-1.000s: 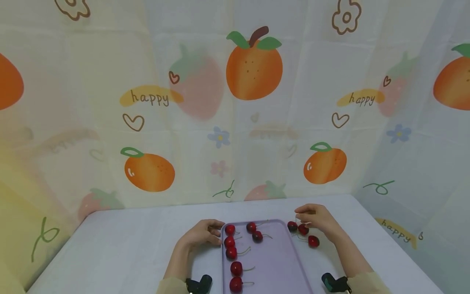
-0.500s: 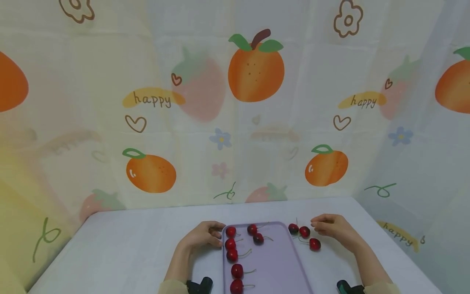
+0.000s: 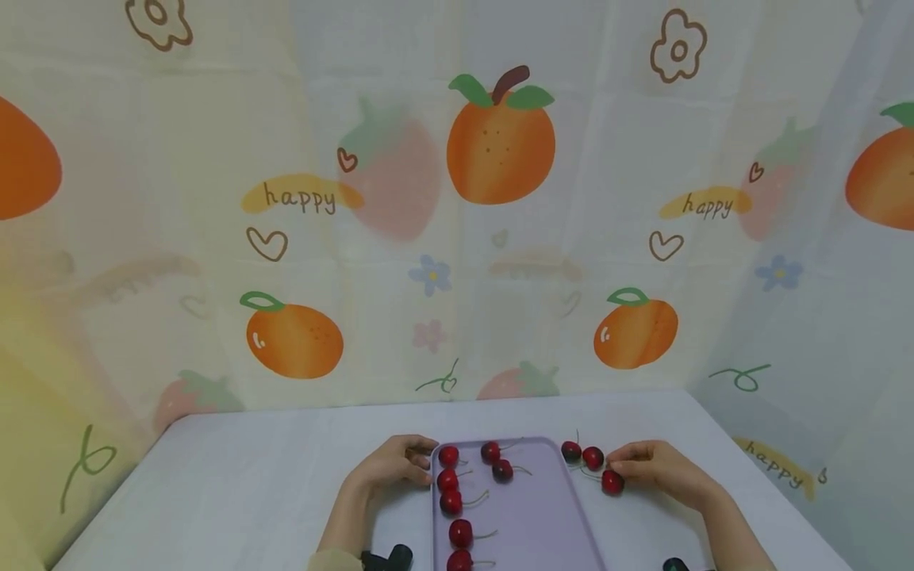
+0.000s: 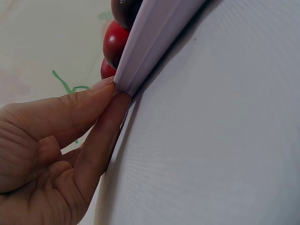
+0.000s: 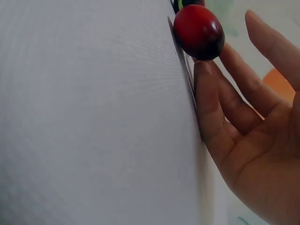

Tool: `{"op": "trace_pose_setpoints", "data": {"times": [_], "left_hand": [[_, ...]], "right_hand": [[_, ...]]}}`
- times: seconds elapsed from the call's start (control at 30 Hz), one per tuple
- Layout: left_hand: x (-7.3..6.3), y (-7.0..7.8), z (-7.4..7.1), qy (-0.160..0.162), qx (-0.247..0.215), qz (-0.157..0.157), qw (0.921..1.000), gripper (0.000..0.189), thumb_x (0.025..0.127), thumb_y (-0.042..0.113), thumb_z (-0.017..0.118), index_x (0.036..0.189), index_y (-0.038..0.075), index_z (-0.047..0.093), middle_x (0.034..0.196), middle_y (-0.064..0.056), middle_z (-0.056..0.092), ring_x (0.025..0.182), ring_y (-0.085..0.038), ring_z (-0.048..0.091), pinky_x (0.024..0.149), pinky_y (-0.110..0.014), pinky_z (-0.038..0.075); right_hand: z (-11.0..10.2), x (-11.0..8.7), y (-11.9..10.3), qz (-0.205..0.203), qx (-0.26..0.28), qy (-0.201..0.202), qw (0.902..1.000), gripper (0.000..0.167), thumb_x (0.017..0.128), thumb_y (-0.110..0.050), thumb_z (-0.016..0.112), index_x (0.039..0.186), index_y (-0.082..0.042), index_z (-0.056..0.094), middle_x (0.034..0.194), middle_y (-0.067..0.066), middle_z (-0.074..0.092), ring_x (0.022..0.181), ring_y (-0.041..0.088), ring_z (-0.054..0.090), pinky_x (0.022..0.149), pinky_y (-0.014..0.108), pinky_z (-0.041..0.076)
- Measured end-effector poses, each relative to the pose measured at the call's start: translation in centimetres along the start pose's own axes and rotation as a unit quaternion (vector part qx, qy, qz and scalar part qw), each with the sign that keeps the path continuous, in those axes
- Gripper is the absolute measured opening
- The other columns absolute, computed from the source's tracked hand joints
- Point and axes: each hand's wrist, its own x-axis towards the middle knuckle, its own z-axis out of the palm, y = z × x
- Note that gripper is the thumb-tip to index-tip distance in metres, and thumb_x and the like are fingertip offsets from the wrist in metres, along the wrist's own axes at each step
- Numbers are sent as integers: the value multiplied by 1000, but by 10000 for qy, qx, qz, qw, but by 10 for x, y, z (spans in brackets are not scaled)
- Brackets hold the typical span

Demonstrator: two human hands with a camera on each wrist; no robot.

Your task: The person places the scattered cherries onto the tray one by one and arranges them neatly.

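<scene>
My left hand grips the left rim of a lilac tray near its far corner. In the left wrist view, the thumb and a finger pinch the tray wall. Several dark red cherries with stems form a column along the tray's left side, one being this cherry. Two more, including this cherry, lie near the far edge. Right of the tray, my right hand reaches a loose cherry. The right wrist view shows its fingertips at that cherry, the thumb held apart.
Two other loose cherries, one of them this cherry, lie on the white tablecloth just beyond the right hand's fingertips. A fruit-patterned curtain hangs behind the table and along its sides.
My right hand has drawn back from the two farther cherries, moved right, then come down to the nearest loose cherry. The left hand stays at the tray rim. The head view has tilted slightly up.
</scene>
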Motion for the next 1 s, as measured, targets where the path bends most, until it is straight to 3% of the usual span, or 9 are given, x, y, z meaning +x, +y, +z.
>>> {"op": "trace_pose_setpoints", "data": {"times": [0.27,0.53,1.0], "left_hand": [[0,-2,1,-16,-80,4,10000,55,74,1,76,127,-1,61,99,-10,64,84,-16,56,72,-26,51],[0,-2,0,27,-81,-71,9999,54,75,1,76,127,0,62,99,-10,64,84,-17,56,72,-26,51],[-1,0,1,-19,-76,-33,10000,54,75,1,76,127,-1,61,99,-10,64,85,-17,56,74,-26,53]], "right_hand": [[3,-2,2,-60,236,-221,9995,42,94,-25,64,124,4,61,109,2,73,96,14,65,84,27,54],[7,0,-3,-132,-10,-322,9994,43,91,-20,67,124,7,58,108,4,70,96,15,63,82,26,54],[12,-1,-5,-114,-358,-156,9992,38,88,-19,72,116,5,63,95,2,65,89,16,55,73,24,51]]}}
